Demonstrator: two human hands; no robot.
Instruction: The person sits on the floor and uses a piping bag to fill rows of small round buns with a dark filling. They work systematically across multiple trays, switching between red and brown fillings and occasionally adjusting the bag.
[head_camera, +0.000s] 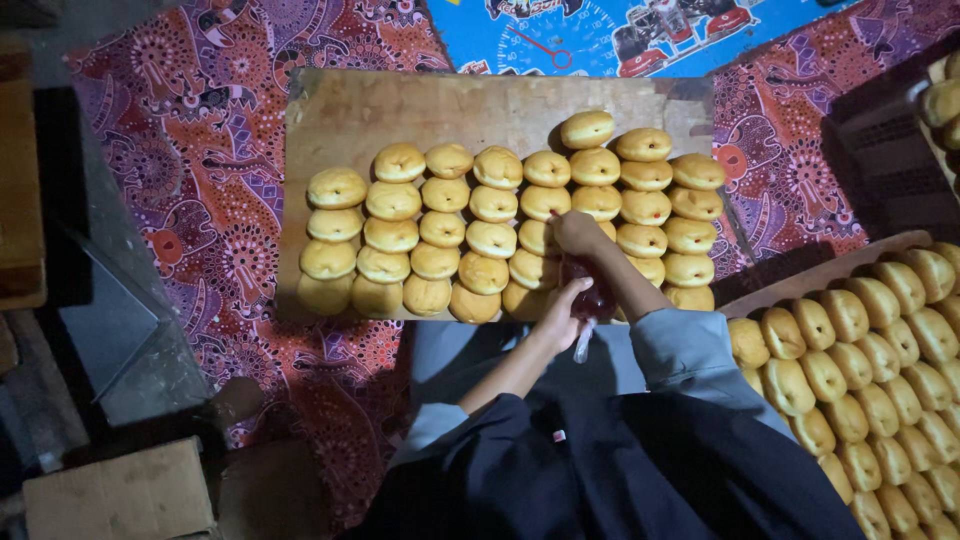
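Note:
Several golden round doughnuts (392, 202) stand on edge in rows on a wooden board (330, 115) in front of me. My left hand (558, 315) squeezes the rear of a clear piping bag with red filling (592, 300). My right hand (578, 234) grips the bag's front end, pressed against a doughnut (539, 238) in the middle rows. The bag's tip is hidden by my right hand. Both sleeves are grey-blue.
A second wooden board (800, 280) at the right carries several more doughnuts (880, 350). A dark crate (885, 150) stands at the upper right. A red patterned cloth (200, 170) covers the floor. A cardboard box (120, 495) lies lower left.

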